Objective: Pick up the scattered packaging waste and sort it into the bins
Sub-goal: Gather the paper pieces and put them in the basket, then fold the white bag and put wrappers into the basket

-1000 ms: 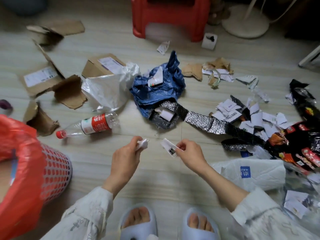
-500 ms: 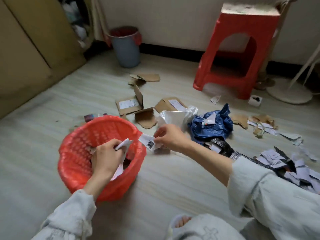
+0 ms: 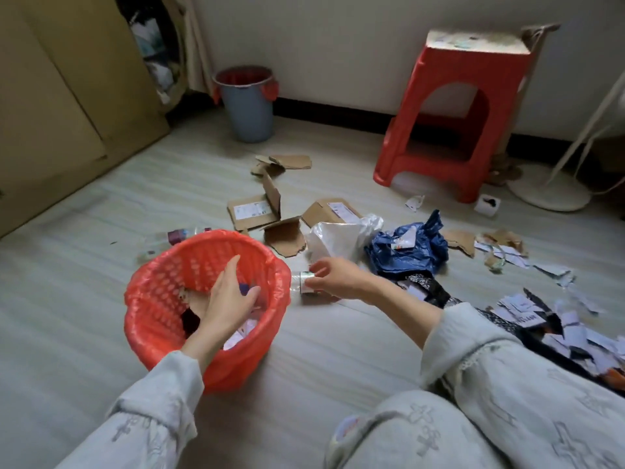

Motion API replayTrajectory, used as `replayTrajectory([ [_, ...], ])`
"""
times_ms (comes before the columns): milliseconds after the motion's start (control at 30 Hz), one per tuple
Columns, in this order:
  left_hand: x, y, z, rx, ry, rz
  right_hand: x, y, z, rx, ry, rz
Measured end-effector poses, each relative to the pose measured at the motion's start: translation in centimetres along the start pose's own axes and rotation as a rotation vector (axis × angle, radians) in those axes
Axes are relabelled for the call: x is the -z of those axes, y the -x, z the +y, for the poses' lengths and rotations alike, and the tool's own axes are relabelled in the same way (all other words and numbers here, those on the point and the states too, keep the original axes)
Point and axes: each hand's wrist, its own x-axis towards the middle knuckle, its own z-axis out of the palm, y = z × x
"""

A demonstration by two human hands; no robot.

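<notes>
Head view, as I logged it: left hand (image 3: 227,296), fingers spread and empty, inside the red mesh basket (image 3: 159,265); right hand (image 3: 333,277) pinched a paper scrap (image 3: 307,282) beside its rim.

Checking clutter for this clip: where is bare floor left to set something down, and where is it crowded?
Bare floor lies left of the red basket toward the cabinet, and in front of it by the person's knee. A strip is free between the blue bin and the red stool. It is crowded right of the basket: cardboard pieces, blue bag, paper scraps.
</notes>
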Motion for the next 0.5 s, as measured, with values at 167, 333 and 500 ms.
replayTrajectory([
  [167, -3.6, 1.7, 8.5, -0.314, 0.079, -0.131, 4.2, 7.2, 4.9, -0.076, 0.064, 0.081],
  [333, -9.7, 5.1, 16.0, -0.549, 0.049, -0.430, 7.1, 15.5, 12.9, -0.276, 0.020, 0.262],
  [500, -17.8, 9.9, 22.2, -0.732, -0.041, -0.662, 7.6, 25.0, 22.2, -0.502, 0.113, 0.273],
])
